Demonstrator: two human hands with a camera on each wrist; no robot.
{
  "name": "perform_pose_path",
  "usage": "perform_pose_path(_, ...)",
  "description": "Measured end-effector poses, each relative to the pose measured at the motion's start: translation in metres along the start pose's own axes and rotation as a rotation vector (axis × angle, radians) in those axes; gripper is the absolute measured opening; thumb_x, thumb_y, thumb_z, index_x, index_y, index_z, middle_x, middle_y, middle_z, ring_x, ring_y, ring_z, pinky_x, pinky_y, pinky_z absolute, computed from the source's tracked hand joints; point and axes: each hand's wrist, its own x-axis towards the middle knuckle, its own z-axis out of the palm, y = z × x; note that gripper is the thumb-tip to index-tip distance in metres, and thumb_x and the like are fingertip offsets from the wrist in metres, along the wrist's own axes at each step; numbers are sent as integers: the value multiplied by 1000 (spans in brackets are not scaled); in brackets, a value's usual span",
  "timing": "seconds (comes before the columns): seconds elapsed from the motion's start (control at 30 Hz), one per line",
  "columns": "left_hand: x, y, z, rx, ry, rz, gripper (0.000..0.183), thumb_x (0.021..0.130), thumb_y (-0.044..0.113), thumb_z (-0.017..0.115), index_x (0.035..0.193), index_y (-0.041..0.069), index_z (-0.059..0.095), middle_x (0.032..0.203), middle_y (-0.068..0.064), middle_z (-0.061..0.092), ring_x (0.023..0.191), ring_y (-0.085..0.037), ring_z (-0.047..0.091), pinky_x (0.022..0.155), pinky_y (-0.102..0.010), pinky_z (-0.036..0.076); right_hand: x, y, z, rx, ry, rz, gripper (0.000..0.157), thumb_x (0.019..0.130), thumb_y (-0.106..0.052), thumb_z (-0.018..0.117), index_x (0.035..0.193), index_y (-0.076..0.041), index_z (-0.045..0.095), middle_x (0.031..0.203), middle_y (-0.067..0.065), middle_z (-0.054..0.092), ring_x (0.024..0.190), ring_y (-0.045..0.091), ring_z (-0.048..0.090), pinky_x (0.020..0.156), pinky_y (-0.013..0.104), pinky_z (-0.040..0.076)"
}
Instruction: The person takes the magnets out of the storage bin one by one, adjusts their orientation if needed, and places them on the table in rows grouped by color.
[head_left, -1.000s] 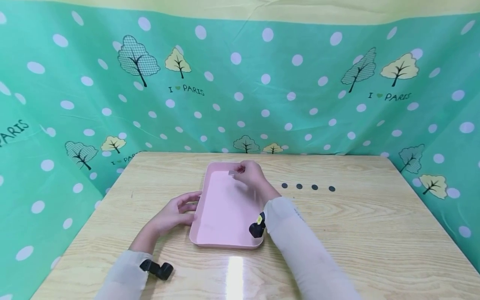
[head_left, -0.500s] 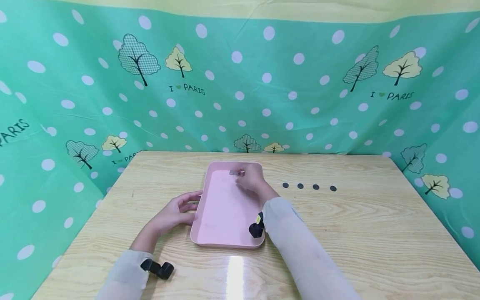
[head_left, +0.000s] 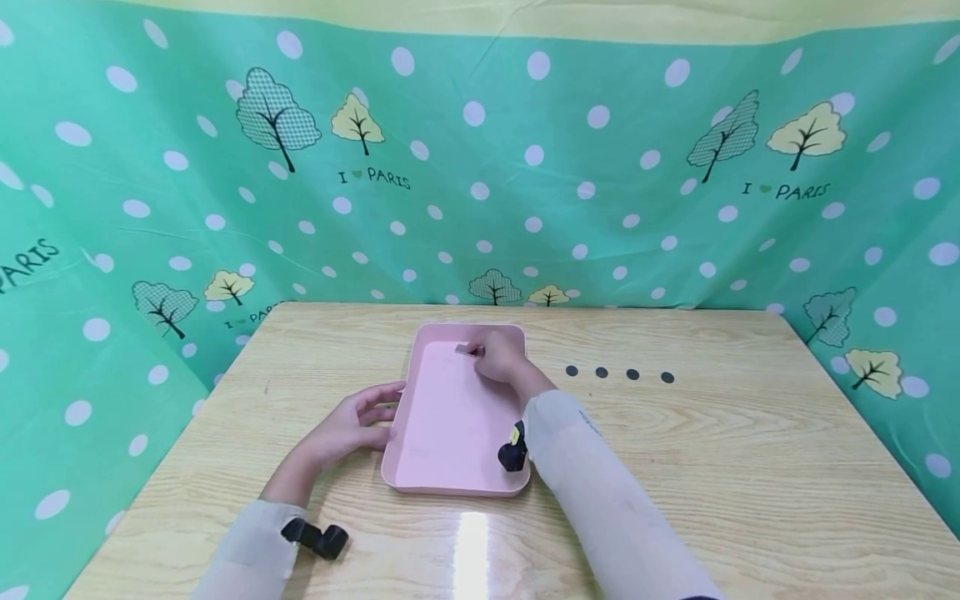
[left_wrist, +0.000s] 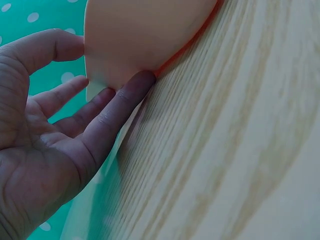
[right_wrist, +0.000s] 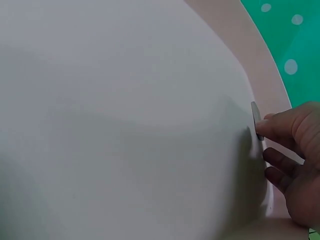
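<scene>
A pink rectangular tray [head_left: 450, 425] lies on the wooden table in the head view. My left hand [head_left: 341, 431] touches its left wall with extended fingertips. In the left wrist view, the fingers [left_wrist: 107, 120] are fairly straight against the tray's outer side [left_wrist: 130, 40]. Near the far end of the tray, my right hand [head_left: 501, 358] pinches a small flat, greyish metallic-looking piece [head_left: 462, 350]. The right wrist view has this thin piece [right_wrist: 256, 117] between thumb and finger, close to the tray's wall [right_wrist: 262, 75]. Whether it touches the tray floor I cannot tell.
Several small dark round discs [head_left: 602, 372] lie in a row on the table [head_left: 750, 467], right of the tray. A green dotted curtain [head_left: 450, 167] hangs behind the table and along its sides. Each sleeve carries a black wrist camera [head_left: 326, 542].
My right hand has lowered slightly toward the tray floor with the small flat piece, which has changed its tilt. The left hand stays against the tray's left side.
</scene>
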Motion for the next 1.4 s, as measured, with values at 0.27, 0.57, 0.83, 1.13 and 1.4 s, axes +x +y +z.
perform_pose_path(0.27, 2, -4, -1, 4, 7, 2, 68, 77, -2, 63, 136, 10, 32, 134, -15, 35, 116, -37, 39, 78, -40, 49, 0, 2, 1, 40, 26, -14, 18, 74, -6, 69, 91, -8, 64, 83, 0, 58, 78, 15, 51, 71, 24, 45)
perform_pose_path(0.57, -3, 12, 7, -1, -17, 4, 69, 78, -5, 60, 137, 3, 26, 136, -20, 30, 117, -41, 36, 79, -41, 48, 3, 7, 8, -121, 134, -32, 18, 74, -23, 71, 87, -10, 65, 73, -3, 56, 70, 13, 49, 65, 24, 42)
perform_pose_path(0.83, -5, 16, 9, 8, -13, 5, 67, 79, -4, 60, 137, 3, 27, 136, -20, 30, 117, -41, 36, 80, -40, 48, 2, 5, 6, -42, 70, 19, 16, 76, -5, 65, 88, -14, 68, 85, -5, 60, 81, 11, 50, 77, 24, 45)
perform_pose_path(1.13, -7, 18, 9, 13, 2, -2, 67, 78, -4, 61, 137, 4, 29, 136, -19, 31, 117, -41, 36, 79, -39, 49, -1, 2, 3, 7, -22, -36, 12, 75, -2, 65, 83, -10, 61, 77, 1, 55, 74, 15, 49, 66, 24, 43)
perform_pose_path(1.4, -6, 16, 9, 1, -6, -6, 68, 78, -6, 59, 137, 4, 27, 136, -21, 29, 117, -42, 35, 79, -41, 49, -3, 0, 4, 38, -32, -86, 8, 77, -6, 66, 81, -10, 61, 76, 0, 54, 73, 14, 48, 65, 23, 43)
